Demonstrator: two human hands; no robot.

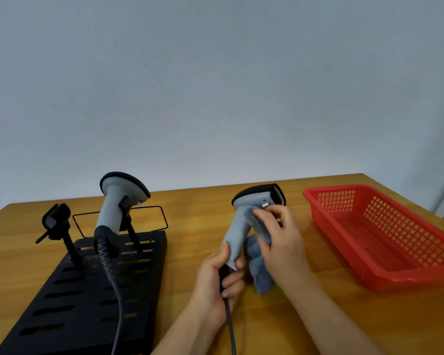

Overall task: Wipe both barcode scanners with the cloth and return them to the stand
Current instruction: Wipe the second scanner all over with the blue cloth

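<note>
Nearest the lens, the left hand (pixel 215 280) has its fingers (pixel 232 280) curled tight around the dark base of the held barcode scanner (pixel 244 221), thumb laid up along the grey handle, with the scanner's cable (pixel 230 326) dropping from under the palm towards the bottom edge of the view. The right hand (pixel 280 242) pinches the blue-grey cloth (pixel 260 254) against the upper handle just under the head, fingertips curled down onto the fabric near the trigger area while the rest of the cloth hangs loose below the palm.

To wipe well, I judge the left hand should stay a firm anchor low on the handle while the right draws the cloth along the handle and over the head, turning the scanner so each face is covered; the loose tail of cloth could snag the cable, so it is worth gathering.

Both forearms reach in from the lower edge, the left from the centre, the right angled in from the right, wrists raised above the wooden worktop (pixel 318 316).

The second scanner (pixel 118 201) sits upright in its cradle on the black stand (pixel 82 290), at left; the empty cradle (pixel 55 219) beside it appears to await the held one. A red basket (pixel 385 275) stands at right.
</note>
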